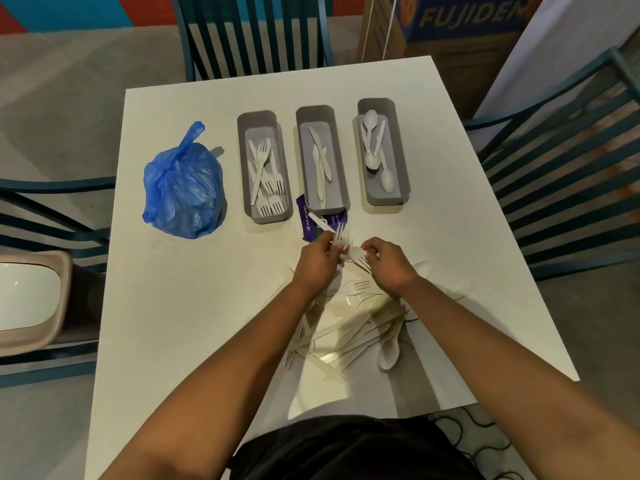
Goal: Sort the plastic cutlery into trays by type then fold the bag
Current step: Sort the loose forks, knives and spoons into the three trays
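The left hand [317, 259] pinches a fork [341, 237] with its tines pointing away toward the trays, and seemingly a knife [320, 221] too; the right hand [384, 259] pinches another fork [360, 259] lying crosswise. The fork tray [258, 119] sits ahead and to the left, so the left hand's grip is nearer, by my reckoning. Readable writing: "Clean as you go" on the purple card [306, 220] and "FUJIDEN" on the box [467, 19].

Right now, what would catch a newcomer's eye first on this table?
The knotted blue plastic bag at far left stands out against the white table. Beside it sit three grey trays of white forks, knives and spoons. Nearer, the left hand and right hand grip cutlery.
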`<state>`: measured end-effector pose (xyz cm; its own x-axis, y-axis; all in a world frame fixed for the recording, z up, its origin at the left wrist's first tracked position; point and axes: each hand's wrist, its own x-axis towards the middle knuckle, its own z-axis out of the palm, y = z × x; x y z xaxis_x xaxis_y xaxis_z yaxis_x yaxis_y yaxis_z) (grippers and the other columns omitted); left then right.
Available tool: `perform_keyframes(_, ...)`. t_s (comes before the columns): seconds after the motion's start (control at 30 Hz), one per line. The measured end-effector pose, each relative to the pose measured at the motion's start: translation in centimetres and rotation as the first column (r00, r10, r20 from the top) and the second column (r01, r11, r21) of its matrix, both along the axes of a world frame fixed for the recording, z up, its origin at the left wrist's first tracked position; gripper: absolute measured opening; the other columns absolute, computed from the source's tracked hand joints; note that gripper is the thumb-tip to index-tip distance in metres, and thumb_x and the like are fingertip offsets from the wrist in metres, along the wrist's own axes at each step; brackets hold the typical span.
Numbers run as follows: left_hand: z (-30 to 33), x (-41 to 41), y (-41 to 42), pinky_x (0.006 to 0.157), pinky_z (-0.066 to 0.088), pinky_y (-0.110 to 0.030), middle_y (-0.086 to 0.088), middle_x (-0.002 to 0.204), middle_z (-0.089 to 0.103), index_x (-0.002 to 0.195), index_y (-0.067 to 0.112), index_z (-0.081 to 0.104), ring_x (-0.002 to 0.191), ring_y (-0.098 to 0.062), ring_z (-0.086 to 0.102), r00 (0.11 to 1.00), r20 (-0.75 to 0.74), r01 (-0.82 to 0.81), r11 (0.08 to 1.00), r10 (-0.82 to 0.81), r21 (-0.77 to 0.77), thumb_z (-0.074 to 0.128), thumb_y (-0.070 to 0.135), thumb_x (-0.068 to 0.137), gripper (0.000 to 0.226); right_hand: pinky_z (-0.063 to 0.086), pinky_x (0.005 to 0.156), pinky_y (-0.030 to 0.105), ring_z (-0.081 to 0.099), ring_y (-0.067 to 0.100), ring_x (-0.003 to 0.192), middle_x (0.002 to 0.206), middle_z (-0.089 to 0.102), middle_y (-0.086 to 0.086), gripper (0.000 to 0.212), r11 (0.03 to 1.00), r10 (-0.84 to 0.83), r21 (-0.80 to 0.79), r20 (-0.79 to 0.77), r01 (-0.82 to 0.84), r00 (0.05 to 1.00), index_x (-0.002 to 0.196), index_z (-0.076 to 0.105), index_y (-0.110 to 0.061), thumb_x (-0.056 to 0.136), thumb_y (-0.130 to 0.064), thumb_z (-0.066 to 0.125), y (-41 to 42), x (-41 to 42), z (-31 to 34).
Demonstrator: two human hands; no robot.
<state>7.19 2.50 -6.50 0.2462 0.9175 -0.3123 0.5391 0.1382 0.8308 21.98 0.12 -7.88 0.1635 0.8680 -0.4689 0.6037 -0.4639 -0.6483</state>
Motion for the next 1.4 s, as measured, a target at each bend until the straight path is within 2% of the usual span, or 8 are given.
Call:
perform_keyframes(0.17,1.6,-0.4,1.5,0.055,0.044,-0.024,-0.006,0.086,0.061,0.092,0.011,0.056,0.068,-0.017,0.054,0.906,0.292,-0.24,0.94,0.306,-0.241,0.039,0.017,0.1,0.02,0.037,0.085,0.02,0.055,0.023,0.114,0.127,0.059,0.012,0.031,1.0,-0.017,0.025,-0.018,0.018,1.0,0.125,0.057,-0.006,0.098,-0.009,0.044,0.8,-0.7,0.9)
perform_keyframes(0.4,3.6,-1.7,3.5,0.05,0.052,-0.017,-0.003,0.088,0.06,0.093,0.008,0.054,0.069,-0.014,0.059,0.594,0.496,-0.258,0.734,0.634,-0.629,0.037,-0.009,0.094,0.024,0.04,0.066,0.017,0.052,0.014,0.084,0.103,0.062,0.01,0.022,0.996,-0.062,0.064,-0.117,0.069,0.991,0.111,0.063,-0.005,0.094,-0.008,0.049,2.6,-2.5,2.1)
perform_keyframes(0.5,3.7,-2.9,3.9,0.037,0.042,-0.016,-0.006,0.097,0.066,0.093,0.013,0.054,0.047,-0.004,0.057,0.615,0.426,-0.372,0.721,0.663,-0.585,0.045,0.01,0.098,0.011,0.039,0.054,0.014,0.051,0.011,0.066,0.087,0.057,0.006,0.015,0.994,-0.09,0.045,-0.187,0.1,0.978,0.098,0.062,-0.007,0.092,-0.005,0.048,3.5,-3.4,2.5)
perform_keyframes(0.6,3.4,-4.1,4.5,0.034,0.025,-0.012,0.0,0.074,0.056,0.095,0.014,0.055,0.034,-0.001,0.037,0.661,0.328,-0.455,0.708,0.675,-0.539,0.039,0.012,0.097,0.016,0.04,0.055,0.017,0.049,0.012,0.062,0.082,0.056,0.008,0.012,0.993,-0.106,0.017,-0.227,0.113,0.968,0.092,0.061,-0.008,0.09,-0.005,0.05,4.6,-4.3,2.9)
perform_keyframes(0.87,4.2,-5.6,6.6,0.041,0.044,-0.018,-0.005,0.077,0.057,0.104,0.009,0.048,0.062,-0.014,0.052,0.618,0.327,-0.473,0.671,0.715,-0.572,0.027,-0.005,0.096,0.027,0.045,0.065,0.028,0.054,0.02,0.077,0.088,0.058,0.008,0.004,0.996,-0.092,-0.016,-0.263,0.091,0.961,0.087,0.058,-0.013,0.089,-0.009,0.056,8.6,-6.8,3.6)
perform_keyframes(1.13,2.7,-7.9,11.2,0.076,0.052,-0.029,-0.009,0.094,0.068,0.127,0.009,0.052,0.089,-0.02,0.069,0.798,0.101,-0.562,0.793,0.595,-0.234,0.048,-0.001,0.087,0.042,0.04,0.056,0.022,0.052,0.021,0.076,0.083,0.057,0.008,0.007,1.0,-0.004,0.006,-0.192,0.005,0.981,0.084,0.06,-0.007,0.088,-0.011,0.056,13.8,-9.2,4.4)
perform_keyframes(1.27,2.6,-8.5,13.2,0.065,0.056,-0.026,-0.012,0.093,0.069,0.108,0.011,0.063,0.067,-0.011,0.067,0.814,0.098,-0.552,0.814,0.573,-0.181,0.046,-0.004,0.086,0.031,0.042,0.069,0.025,0.053,0.022,0.077,0.084,0.057,0.01,0.02,1.0,-0.008,0.012,-0.157,0.01,0.988,0.098,0.064,0.006,0.087,-0.01,0.057,16.3,-10.3,4.1)
perform_keyframes(1.4,2.1,-9.0,14.9,0.044,0.049,-0.014,-0.002,0.074,0.065,0.096,0.014,0.063,0.051,0.0,0.063,0.799,0.075,-0.576,0.795,0.597,-0.192,0.047,-0.003,0.087,0.025,0.04,0.061,0.024,0.051,0.02,0.073,0.078,0.053,0.006,0.007,1.0,0.024,0.019,-0.129,-0.022,0.991,0.081,0.058,-0.007,0.087,-0.009,0.055,18.3,-11.4,4.0)
